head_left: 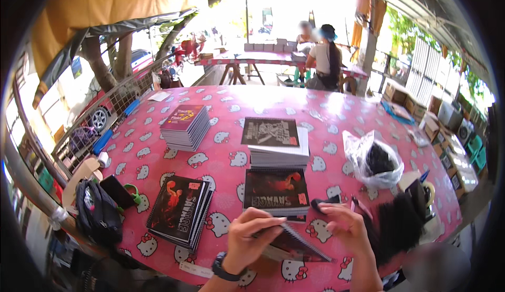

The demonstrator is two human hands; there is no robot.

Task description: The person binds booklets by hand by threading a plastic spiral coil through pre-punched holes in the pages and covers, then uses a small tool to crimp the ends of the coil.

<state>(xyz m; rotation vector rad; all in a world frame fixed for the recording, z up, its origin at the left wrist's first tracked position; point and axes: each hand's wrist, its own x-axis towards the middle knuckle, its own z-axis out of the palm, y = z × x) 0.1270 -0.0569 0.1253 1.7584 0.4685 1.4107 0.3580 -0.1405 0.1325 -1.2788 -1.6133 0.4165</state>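
Note:
My left hand [251, 238], with a dark band on the wrist, pinches the upper end of a spiral-bound notebook [297, 245]. The notebook tilts towards me, its dark coil running down to the right. To its right, my right hand [347, 228] is raised with fingers apart and slightly bent, apparently holding nothing. Just beyond my hands lies a stack of black spiral notebooks [276, 189] with an orange flaming figure on the cover. A similar stack [180, 210] sits to the left. Behind the middle stack is a taller pile with a grey-printed black cover [270, 132].
Maroon-covered notebooks [184, 121] are stacked at the far left. A clear plastic bag [351, 158] with black contents and a black bristly bundle [400, 226] lie right. A dark bag [97, 213] is at the left edge. Two people [327, 58] are at another table beyond.

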